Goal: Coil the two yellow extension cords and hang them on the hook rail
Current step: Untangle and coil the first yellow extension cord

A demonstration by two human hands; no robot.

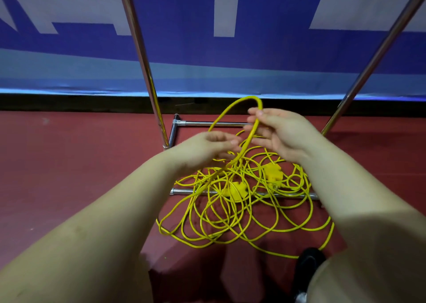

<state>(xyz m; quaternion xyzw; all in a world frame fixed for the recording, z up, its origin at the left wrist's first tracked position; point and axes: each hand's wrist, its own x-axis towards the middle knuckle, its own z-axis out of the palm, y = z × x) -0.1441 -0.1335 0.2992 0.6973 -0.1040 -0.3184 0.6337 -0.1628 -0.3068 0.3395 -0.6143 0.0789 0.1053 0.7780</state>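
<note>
A dark red floor (pixel 69 164) is bounded at the rear by a black baseboard (pixel 69 103), above which a blue banner (pixel 184 49) with white lettering is stretched.

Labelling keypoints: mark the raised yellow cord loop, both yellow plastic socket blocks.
raised yellow cord loop (pixel 250 98), head view, top of arc
left yellow plastic socket block (pixel 237 191), head view, block's centre
right yellow plastic socket block (pixel 273 171), head view, block's centre

Blocking the way down: tangled yellow cords (pixel 242 201) sprawling over the rack's base bars (pixel 285 195), slanted poles (pixel 147 77) flanking, leaving bare red floor (pixel 80 160) alongside
</note>
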